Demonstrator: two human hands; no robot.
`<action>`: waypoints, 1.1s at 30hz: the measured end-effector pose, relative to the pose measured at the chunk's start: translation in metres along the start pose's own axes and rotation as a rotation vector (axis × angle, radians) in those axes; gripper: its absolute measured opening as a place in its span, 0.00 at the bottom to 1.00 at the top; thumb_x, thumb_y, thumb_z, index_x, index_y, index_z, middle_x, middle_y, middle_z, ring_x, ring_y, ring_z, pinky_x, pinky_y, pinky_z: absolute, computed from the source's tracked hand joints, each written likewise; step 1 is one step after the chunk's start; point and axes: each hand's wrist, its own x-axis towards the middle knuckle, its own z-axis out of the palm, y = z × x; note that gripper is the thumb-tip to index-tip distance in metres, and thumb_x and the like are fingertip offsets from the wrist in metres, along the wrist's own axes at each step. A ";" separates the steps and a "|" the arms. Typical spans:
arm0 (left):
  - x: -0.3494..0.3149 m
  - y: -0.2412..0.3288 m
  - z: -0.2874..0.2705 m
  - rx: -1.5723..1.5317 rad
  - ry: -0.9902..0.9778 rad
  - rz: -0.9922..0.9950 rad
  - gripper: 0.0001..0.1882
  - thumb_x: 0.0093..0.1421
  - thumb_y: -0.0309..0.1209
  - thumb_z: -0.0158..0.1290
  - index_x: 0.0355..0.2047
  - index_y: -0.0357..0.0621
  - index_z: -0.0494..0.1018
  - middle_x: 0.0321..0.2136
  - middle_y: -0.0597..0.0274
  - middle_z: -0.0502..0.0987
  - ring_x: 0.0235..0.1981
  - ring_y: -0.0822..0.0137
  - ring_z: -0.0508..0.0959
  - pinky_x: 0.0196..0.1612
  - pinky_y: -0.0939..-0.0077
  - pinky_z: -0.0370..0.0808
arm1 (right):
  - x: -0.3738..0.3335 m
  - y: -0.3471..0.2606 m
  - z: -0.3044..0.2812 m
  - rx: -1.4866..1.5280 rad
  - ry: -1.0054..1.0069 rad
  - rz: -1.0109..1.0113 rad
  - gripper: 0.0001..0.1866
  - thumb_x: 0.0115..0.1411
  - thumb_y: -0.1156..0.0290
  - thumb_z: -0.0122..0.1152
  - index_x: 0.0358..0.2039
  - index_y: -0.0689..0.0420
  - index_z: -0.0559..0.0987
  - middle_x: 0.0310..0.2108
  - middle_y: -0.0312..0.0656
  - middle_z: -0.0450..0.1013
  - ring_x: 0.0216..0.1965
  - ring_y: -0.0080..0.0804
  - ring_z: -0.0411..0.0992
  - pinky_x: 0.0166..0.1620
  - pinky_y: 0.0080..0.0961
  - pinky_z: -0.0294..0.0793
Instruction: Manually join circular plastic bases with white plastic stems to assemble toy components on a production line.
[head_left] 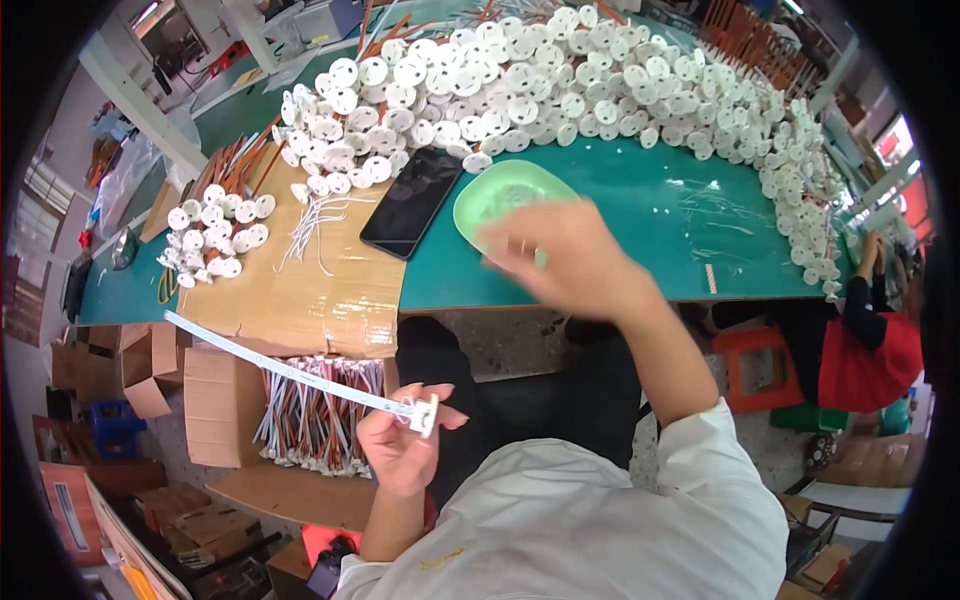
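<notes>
My left hand (pixel 400 452) is closed in a pinch at the near end of a narrow white LED strip (pixel 290 372). A small white plastic end piece (pixel 424 416) is at that end, between my fingers and thumb. From there the strip slants up and left, below the table edge. My right hand (pixel 575 258) is over the near side of a light green bowl (pixel 466 205). Motion smears its fingers, so whether they hold anything cannot be made out. Small pieces too fine to name lie in the bowl.
White round discs on wires form a long heap (pixel 520 80) along the table's back and right. A smaller disc pile (pixel 215 232), loose white wires (pixel 318 225) and a black phone (pixel 412 203) lie left. A carton of wired strips (pixel 318 425) stands below. Another person (pixel 865 350) sits right.
</notes>
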 end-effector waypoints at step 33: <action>-0.023 -0.004 0.016 0.131 -0.013 -0.189 0.22 0.57 0.17 0.54 0.53 0.28 0.68 0.46 0.49 0.76 0.51 0.51 0.76 0.40 0.65 0.81 | 0.011 0.092 0.004 -0.189 -0.042 0.214 0.07 0.45 0.75 0.65 0.28 0.57 0.84 0.25 0.45 0.79 0.28 0.39 0.78 0.36 0.28 0.77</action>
